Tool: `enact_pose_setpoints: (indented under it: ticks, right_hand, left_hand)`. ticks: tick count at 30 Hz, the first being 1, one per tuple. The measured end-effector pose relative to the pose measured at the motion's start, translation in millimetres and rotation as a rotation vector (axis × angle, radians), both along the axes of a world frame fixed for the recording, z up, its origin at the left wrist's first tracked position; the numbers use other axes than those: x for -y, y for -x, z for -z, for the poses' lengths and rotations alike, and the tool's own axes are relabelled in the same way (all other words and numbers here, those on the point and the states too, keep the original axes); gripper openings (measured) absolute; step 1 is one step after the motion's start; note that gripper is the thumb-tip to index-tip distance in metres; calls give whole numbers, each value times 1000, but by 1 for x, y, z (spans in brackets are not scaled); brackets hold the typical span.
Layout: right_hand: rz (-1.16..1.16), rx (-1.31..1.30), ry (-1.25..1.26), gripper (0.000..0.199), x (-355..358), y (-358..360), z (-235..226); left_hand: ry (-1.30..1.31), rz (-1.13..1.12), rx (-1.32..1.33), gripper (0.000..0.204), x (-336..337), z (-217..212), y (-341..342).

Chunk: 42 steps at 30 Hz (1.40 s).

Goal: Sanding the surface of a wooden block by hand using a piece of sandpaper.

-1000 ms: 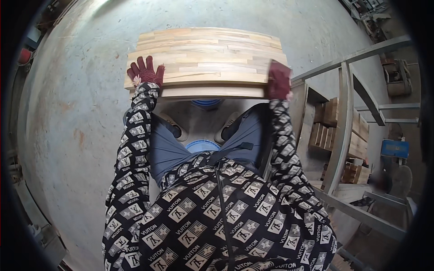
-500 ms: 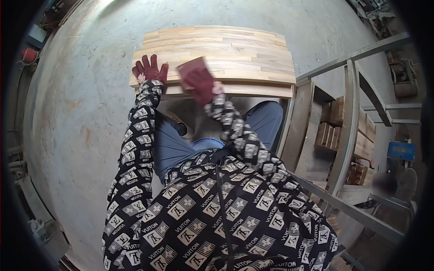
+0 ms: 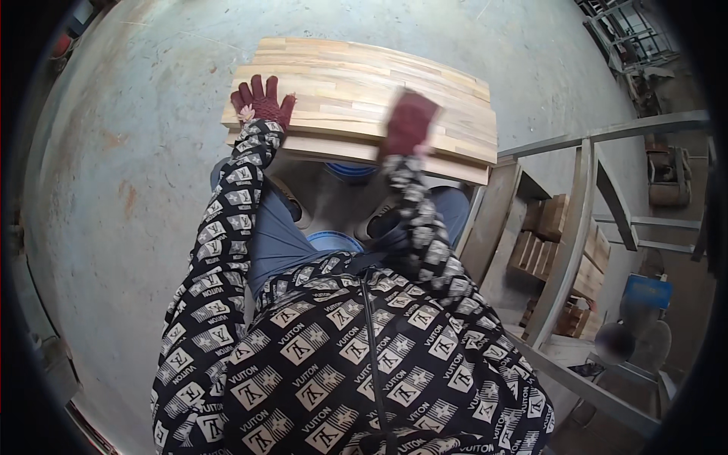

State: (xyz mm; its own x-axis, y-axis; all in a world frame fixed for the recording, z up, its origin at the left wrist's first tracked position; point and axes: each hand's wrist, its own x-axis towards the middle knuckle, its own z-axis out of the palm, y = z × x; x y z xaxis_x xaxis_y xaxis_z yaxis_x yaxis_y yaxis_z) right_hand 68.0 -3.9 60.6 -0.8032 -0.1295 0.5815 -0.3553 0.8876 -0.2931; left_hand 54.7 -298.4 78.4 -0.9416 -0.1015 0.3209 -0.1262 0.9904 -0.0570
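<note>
A pale panel of glued wood strips [image 3: 364, 80] lies before me, with another board [image 3: 334, 147] under its near edge. Flat on the panel's near left part rests my left hand [image 3: 263, 102], in a dark red glove with the fingers spread; it holds nothing. Over the right half is my right hand [image 3: 407, 135], gloved alike and smeared by motion. Under its palm and fingers it presses a flat, square-cornered, reddish-brown sheet of sandpaper [image 3: 425, 102] to the wood. The fingertips of this hand are too blurred to make out.
Below the panel, between my legs, are blue round things [image 3: 350, 170], partly hidden. To the right stands a grey metal frame [image 3: 582, 197], with stacked wood blocks [image 3: 535, 254] behind its bars. A blue box [image 3: 648, 291] and a fan-like round thing [image 3: 651, 343] are farther right.
My right hand has swept to the right across the panel with the sandpaper. My left hand stays spread at the panel's left. The whole view has shifted slightly.
</note>
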Motion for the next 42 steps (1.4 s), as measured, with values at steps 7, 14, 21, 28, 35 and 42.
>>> enact_pose_setpoints:
  ticks: [7, 14, 21, 28, 35, 42]
  right_hand:
    - [-488, -163, 51, 29, 88, 0, 17]
    - [93, 3, 25, 29, -169, 47, 32]
    - [48, -36, 48, 29, -70, 49, 49]
    - [-558, -17, 62, 19, 104, 49, -3]
    - [169, -22, -101, 30, -254, 140, 67]
    - [195, -98, -102, 29, -139, 66, 45]
  left_hand:
    - [33, 33, -22, 61, 2, 13, 4]
    - [-3, 52, -52, 60, 13, 11, -2]
    - [-14, 4, 29, 60, 7, -3, -7]
    - [-21, 35, -18, 58, 9, 13, -6]
    - [-122, 151, -53, 60, -33, -8, 25]
    - [-80, 37, 2, 57, 11, -3, -9]
